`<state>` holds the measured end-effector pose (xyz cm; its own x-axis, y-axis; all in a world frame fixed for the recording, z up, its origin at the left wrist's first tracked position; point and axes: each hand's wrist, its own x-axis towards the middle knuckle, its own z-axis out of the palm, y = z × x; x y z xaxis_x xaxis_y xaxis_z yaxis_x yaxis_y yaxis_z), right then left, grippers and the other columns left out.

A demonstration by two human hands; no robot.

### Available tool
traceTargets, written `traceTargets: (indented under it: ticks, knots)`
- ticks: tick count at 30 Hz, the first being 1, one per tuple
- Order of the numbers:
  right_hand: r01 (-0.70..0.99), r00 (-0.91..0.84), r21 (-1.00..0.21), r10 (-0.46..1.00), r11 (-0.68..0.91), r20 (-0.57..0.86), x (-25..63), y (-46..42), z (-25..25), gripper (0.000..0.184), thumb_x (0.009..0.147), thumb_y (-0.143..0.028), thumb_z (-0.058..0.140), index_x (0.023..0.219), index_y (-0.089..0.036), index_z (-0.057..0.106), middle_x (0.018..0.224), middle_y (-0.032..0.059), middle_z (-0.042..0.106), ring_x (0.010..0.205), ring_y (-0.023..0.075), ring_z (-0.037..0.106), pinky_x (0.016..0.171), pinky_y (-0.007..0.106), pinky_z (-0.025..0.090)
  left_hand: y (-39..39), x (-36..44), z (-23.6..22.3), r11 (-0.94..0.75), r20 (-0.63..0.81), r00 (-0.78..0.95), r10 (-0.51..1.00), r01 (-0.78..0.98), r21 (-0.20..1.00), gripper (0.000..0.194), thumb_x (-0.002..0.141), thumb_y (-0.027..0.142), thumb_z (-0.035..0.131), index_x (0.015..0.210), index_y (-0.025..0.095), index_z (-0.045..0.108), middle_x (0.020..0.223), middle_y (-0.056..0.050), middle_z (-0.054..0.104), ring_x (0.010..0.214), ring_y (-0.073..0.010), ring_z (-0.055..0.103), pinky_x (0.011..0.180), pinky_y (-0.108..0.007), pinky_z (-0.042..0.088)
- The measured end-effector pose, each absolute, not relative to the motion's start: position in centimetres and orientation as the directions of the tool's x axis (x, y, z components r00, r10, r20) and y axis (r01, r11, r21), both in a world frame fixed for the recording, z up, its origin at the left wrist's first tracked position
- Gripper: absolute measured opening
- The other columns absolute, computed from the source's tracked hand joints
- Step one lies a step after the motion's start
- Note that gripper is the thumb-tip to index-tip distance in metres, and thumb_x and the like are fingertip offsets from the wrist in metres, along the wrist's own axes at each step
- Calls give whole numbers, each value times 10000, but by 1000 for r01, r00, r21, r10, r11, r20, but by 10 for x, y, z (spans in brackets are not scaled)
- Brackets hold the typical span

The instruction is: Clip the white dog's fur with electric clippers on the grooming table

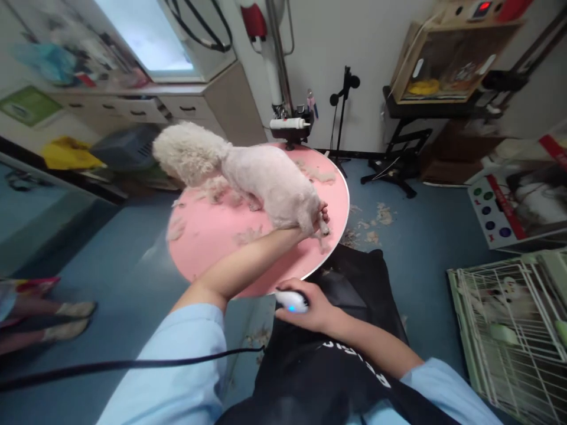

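A small white dog stands on a round pink grooming table, its body clipped short and its head still fluffy. My left hand reaches across the table and is closed round the dog's hind leg. My right hand sits lower, just off the table's near edge, gripping a white electric clipper with a blue light. The clipper's black cord trails left across my sleeve. Clipped fur lies on the table top.
A post with a white bottle stands at the table's far edge. Fur clumps litter the blue floor to the right. A white wire cage sits at right, a black stand behind. Another person's feet are at left.
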<state>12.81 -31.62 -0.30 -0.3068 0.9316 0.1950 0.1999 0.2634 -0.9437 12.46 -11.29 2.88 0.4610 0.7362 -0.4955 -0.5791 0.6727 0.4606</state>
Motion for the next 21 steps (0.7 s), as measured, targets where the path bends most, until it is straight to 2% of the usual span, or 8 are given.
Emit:
traceTargets:
  ticks: [2, 5, 8, 11, 15, 21]
  knots:
    - [79, -15, -980, 983, 182, 182, 152, -323, -14, 319, 789, -325, 736, 1051, -244, 574, 988, 35, 724, 813, 194, 710, 718, 309, 572, -117, 123, 36, 704, -517, 481, 708, -535, 467, 218, 909, 54, 518, 727, 168, 553, 520, 40, 493, 427, -92, 455, 532, -239, 405]
    - [-11, 380, -969, 897, 246, 224, 193, -329, -26, 362, 799, -296, 735, 1081, -254, 512, 1121, 74, 710, 996, 232, 709, 870, 405, 573, -127, 124, 44, 706, -495, 507, 705, -567, 424, 202, 922, 96, 562, 734, 164, 534, 554, 55, 507, 424, -60, 459, 541, -217, 412]
    - [25, 568, -936, 765, 352, 303, 220, -330, -28, 384, 817, -296, 726, 1104, -262, 473, 1240, 104, 665, 1165, 270, 652, 969, 494, 533, -136, 130, 47, 696, -453, 537, 712, -629, 346, 200, 929, 94, 555, 745, 169, 534, 545, 76, 487, 397, -38, 425, 539, -206, 417]
    - [91, 575, -914, 728, 394, 372, 228, -323, -21, 405, 808, -337, 742, 1096, -268, 466, 1248, 109, 655, 1170, 286, 647, 963, 510, 535, -142, 135, 48, 697, -432, 558, 708, -652, 300, 213, 926, 66, 523, 743, 174, 525, 535, 81, 476, 389, -29, 407, 531, -197, 415]
    - [60, 472, -900, 782, 431, 407, 229, -311, -9, 419, 809, -386, 751, 1099, -275, 470, 1278, 122, 645, 1149, 301, 667, 934, 517, 556, -147, 137, 52, 701, -458, 554, 695, -665, 260, 245, 957, 82, 450, 744, 179, 522, 510, 82, 461, 363, -31, 387, 503, -199, 416]
    - [205, 409, -846, 742, 492, 531, 238, -303, -4, 378, 828, -279, 741, 1116, -268, 497, 1243, 101, 662, 1166, 266, 657, 976, 489, 533, -149, 136, 56, 696, -465, 554, 691, -683, 221, 213, 958, 92, 456, 781, 179, 538, 518, 84, 464, 391, -38, 414, 527, -197, 427]
